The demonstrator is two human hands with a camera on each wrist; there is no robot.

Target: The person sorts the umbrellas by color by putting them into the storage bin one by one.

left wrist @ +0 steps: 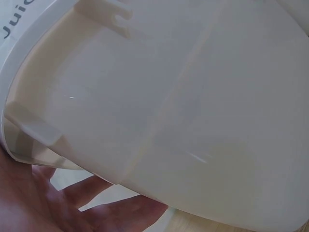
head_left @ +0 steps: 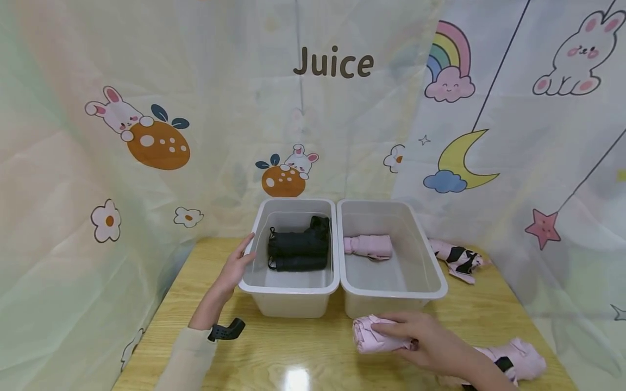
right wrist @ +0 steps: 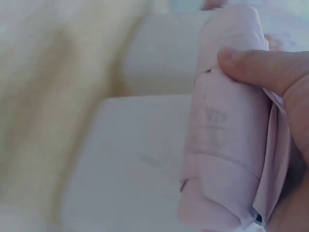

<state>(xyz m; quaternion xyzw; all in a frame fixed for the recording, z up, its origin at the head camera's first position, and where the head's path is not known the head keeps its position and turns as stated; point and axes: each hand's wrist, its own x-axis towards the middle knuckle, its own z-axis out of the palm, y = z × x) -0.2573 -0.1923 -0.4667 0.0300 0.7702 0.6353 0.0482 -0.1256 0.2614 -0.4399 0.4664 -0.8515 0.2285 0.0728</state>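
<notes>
My right hand (head_left: 425,339) grips a rolled pink fabric bundle (head_left: 374,334), held in front of the right white bin (head_left: 391,296). In the right wrist view the thumb lies along the pink roll (right wrist: 227,130), which has a wrapped band and a loose flap. My left hand (head_left: 237,269) rests against the left side of the left white bin (head_left: 288,290), fingers extended. The left wrist view shows its fingers (left wrist: 120,212) spread along the bin's outer wall (left wrist: 193,121). Dark rolled bundles (head_left: 298,244) with cord loops lie inside the left bin. Another pink roll (head_left: 369,246) lies in the right bin.
A pink bundle with black patches (head_left: 459,259) lies right of the right bin. A larger pink and black bundle (head_left: 520,358) sits at the front right, partly behind my right forearm. Printed cloth (head_left: 332,119) hangs around the wooden table (head_left: 264,353). The bins stand side by side.
</notes>
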